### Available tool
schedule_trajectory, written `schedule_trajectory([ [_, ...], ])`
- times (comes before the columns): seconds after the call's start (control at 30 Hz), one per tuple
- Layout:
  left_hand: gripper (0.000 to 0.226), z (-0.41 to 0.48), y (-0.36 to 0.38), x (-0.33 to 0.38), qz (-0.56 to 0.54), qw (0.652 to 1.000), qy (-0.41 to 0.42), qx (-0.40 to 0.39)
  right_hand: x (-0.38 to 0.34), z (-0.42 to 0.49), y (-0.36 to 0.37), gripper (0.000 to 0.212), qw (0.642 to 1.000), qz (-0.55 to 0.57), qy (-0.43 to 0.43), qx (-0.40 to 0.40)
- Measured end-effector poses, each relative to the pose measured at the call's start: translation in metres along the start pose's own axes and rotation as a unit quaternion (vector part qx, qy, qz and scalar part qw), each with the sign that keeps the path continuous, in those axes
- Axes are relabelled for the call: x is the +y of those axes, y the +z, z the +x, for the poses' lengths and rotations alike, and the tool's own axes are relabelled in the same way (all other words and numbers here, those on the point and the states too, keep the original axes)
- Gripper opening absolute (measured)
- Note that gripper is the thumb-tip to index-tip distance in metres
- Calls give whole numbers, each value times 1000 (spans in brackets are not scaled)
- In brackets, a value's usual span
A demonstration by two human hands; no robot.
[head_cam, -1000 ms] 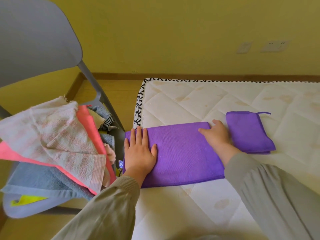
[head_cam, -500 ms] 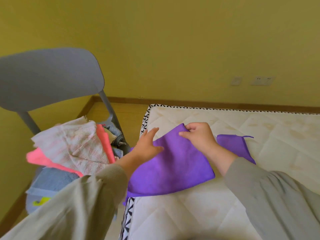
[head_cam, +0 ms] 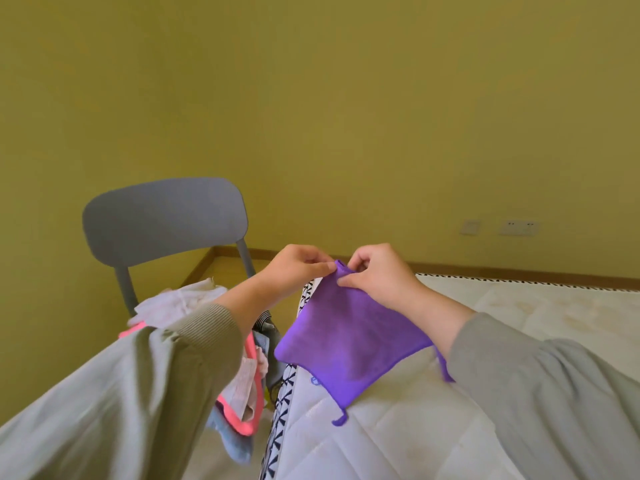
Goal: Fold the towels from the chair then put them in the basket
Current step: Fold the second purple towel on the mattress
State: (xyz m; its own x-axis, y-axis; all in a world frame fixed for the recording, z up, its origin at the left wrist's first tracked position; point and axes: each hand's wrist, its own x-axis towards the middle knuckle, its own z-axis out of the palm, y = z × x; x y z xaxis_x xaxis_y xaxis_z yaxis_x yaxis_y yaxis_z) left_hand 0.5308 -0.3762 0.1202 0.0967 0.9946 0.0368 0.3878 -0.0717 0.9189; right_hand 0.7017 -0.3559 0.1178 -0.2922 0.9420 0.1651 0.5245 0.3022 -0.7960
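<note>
A purple towel (head_cam: 349, 341) hangs folded in the air above the mattress edge, one corner up. My left hand (head_cam: 294, 268) and my right hand (head_cam: 377, 275) both pinch that top corner, close together. A small loop dangles from the towel's lowest corner. On the grey chair (head_cam: 162, 220) at the left lies a heap of towels (head_cam: 183, 303): a pale pink-and-white one on top, a coral one and a blue one below, partly hidden by my left sleeve. No basket is in view.
The white quilted mattress (head_cam: 519, 313) with a black-and-white patterned border fills the lower right. A yellow wall with two sockets (head_cam: 517, 227) stands behind it. A strip of wooden floor shows between chair and mattress.
The purple towel lay flat under both hands; it has been lifted off the mattress by one corner. The view has tilted up, and the second folded purple towel is now hidden.
</note>
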Motion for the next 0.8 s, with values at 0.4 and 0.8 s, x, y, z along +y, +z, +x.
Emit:
schedule_trajectory([
  [0.4, 20, -44, 5, 48, 83, 985, 71, 137, -40, -36, -19, 28, 999, -3, -40, -24],
  [0.8, 13, -77, -20, 68, 93, 957, 62, 267, -59, -59, -22, 32, 998, 27, -53, -16],
])
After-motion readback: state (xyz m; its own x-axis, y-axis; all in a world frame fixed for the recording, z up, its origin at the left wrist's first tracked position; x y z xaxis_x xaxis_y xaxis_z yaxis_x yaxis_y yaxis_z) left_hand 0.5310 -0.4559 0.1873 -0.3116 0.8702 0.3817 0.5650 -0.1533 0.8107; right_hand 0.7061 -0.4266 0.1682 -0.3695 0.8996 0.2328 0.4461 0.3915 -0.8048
